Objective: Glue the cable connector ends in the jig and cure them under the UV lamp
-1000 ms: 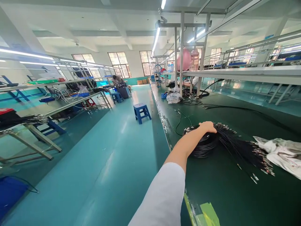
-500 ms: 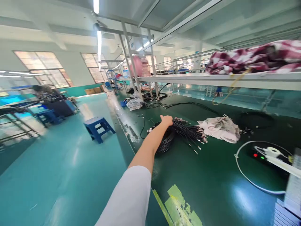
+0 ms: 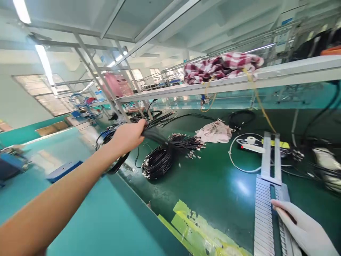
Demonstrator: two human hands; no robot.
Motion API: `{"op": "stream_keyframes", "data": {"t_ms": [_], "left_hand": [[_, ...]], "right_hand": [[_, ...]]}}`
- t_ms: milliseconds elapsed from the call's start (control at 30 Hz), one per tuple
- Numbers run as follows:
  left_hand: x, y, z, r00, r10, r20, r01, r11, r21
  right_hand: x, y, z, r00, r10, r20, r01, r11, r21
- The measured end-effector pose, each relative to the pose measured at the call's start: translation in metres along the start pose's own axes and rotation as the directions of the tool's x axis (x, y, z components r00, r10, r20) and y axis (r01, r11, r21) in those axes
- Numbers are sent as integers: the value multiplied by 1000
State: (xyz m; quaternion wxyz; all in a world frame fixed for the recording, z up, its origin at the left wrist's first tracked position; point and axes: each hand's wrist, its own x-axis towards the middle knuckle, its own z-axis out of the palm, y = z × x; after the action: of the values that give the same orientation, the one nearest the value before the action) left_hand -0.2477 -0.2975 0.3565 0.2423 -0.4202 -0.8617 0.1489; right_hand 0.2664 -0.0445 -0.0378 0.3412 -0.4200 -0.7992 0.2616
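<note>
My left hand (image 3: 129,134) reaches out over the left edge of the bench, its fingers closed around a bundle of black cables (image 3: 117,165). Part of that bundle hangs in a loop below the hand, and its blurred ends trail to the right. Just beyond lies a coil of black cables (image 3: 158,161) with pale tips, on the green bench top. In a pale glove with bare fingertips, my right hand (image 3: 298,222) is at the lower right. Its fingertips are pinched together over a slotted metal fixture (image 3: 263,213); what is between them is too small to make out.
A crumpled pale cloth (image 3: 214,131) and a power strip (image 3: 252,147) with a white cord lie farther back. Peeling yellow-green tape (image 3: 197,227) covers the near bench edge. Above runs a white shelf (image 3: 165,93) bearing a checked cloth (image 3: 221,67). A blue stool (image 3: 64,171) stands left.
My left hand has lifted a cable bundle and moved left with it, away from the coil on the bench. The view has swung right, and my gloved right hand now shows at the fixture.
</note>
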Motion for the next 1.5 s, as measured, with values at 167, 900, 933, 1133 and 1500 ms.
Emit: {"op": "stream_keyframes", "data": {"t_ms": [167, 900, 933, 1133, 1500], "left_hand": [[-58, 53, -44, 905, 395, -156, -425, 839, -339], [55, 345, 92, 494, 868, 45, -651, 404, -642], [52, 352, 97, 510, 859, 47, -656, 423, -625], [-4, 418, 103, 396, 904, -160, -785, 243, -570], [45, 397, 58, 257, 925, -280, -792, 35, -610]], "right_hand": [[4, -30, -20, 994, 105, 14, -106, 975, 193], [-50, -5, -94, 815, 467, -344, -268, 829, 490], [-51, -14, -97, 796, 474, -377, -266, 832, 487], [-55, -124, -59, 988, -137, 70, 133, 989, 58], [24, -186, 41, 682, -123, 721, 528, 765, -369]]}}
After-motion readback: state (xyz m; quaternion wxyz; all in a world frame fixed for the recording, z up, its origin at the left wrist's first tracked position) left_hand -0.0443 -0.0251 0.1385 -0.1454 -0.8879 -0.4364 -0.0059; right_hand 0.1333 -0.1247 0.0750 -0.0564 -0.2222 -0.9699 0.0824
